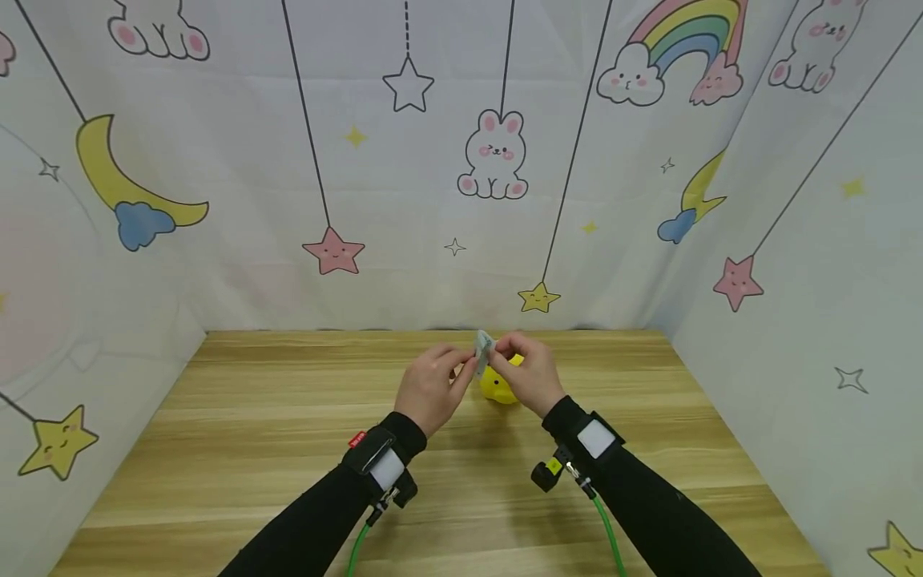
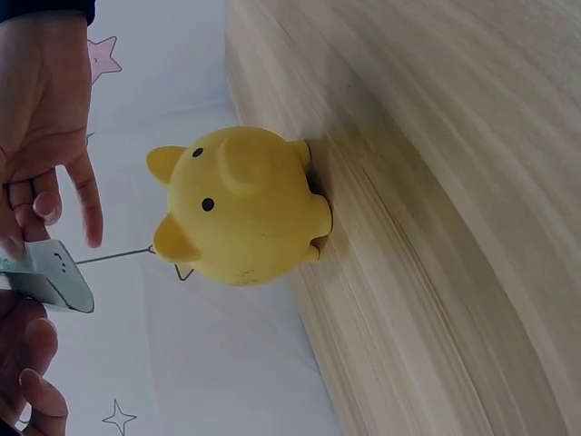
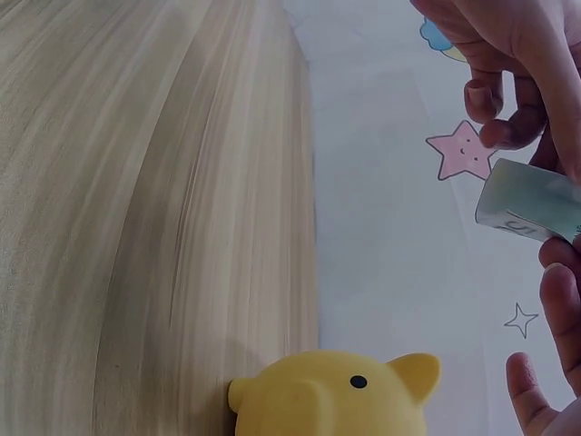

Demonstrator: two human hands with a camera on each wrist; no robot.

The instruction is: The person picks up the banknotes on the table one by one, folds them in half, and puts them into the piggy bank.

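A folded pale-green banknote [image 1: 483, 351] is held up between both hands. My left hand [image 1: 433, 386] pinches its left side between thumb and fingers. On the other side my right hand [image 1: 532, 375] pinches the right edge. The note [image 3: 526, 202] looks folded into a narrow strip in the right wrist view, part of a printed figure showing. A yellow piggy bank [image 2: 241, 209] stands upright on the table, just behind and below the hands. In the head view the right hand and the note cover part of it.
The wood-grain table [image 1: 288, 449] ends at a white cloth wall [image 1: 404, 184] printed with stars, rabbits and moons. Similar cloth closes in both sides. Black wrist straps carry small cameras, and green cables [image 1: 609, 533] trail from them toward the front.
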